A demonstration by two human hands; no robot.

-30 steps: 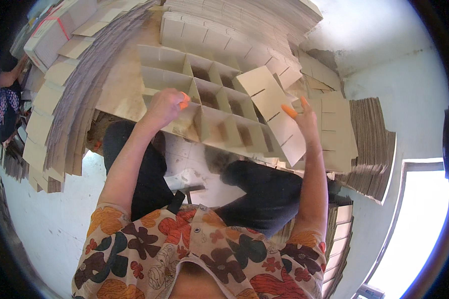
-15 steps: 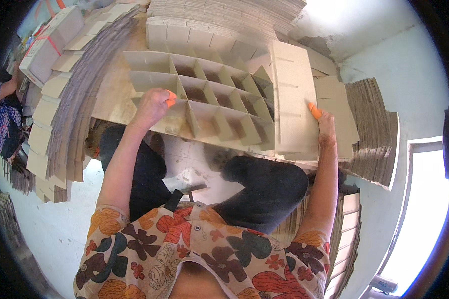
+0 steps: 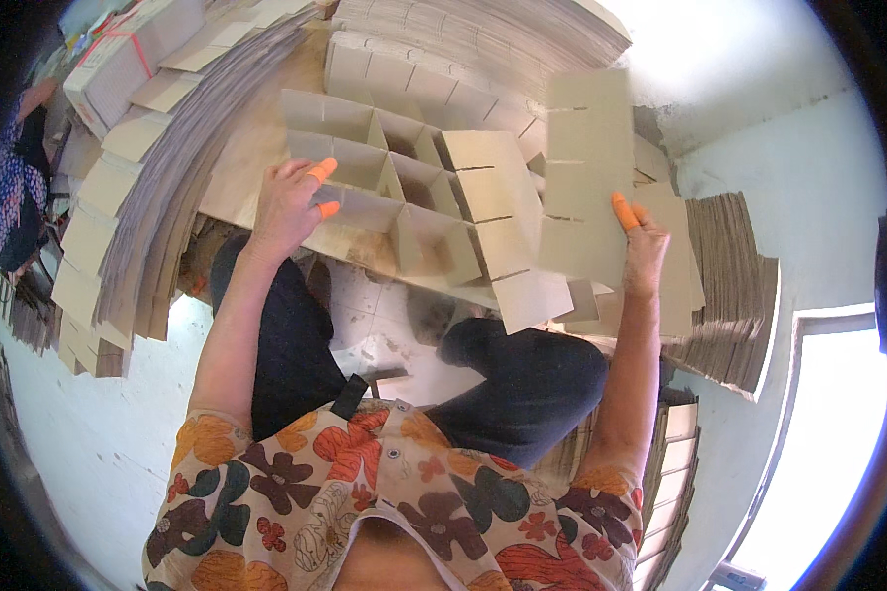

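Observation:
A cardboard divider grid (image 3: 404,138) of interlocked strips stands on the board in front of me. My left hand (image 3: 288,205), with orange covers on two fingertips, is at the grid's near left end, its covered thumb and finger apart. My right hand (image 3: 645,251), also with orange-covered fingertips, pinches the right edge of a flat slotted cardboard strip (image 3: 589,148), raised at the grid's right side. Between that strip and the open cells, another slotted strip (image 3: 498,197) leans tilted over the grid. The grid's right-hand cells are mostly hidden behind these two strips.
Stacked cardboard strips (image 3: 463,79) line the far side. A long fanned row of cardboard (image 3: 182,148) runs along the left, near a box with red strapping (image 3: 118,74). More stacks (image 3: 724,276) stand right, by the wall. Another person (image 3: 15,197) is at far left.
The strip in my right hand has come away from the grid's right side, and a tilted strip now shows beside it. My left thumb and finger have spread apart.

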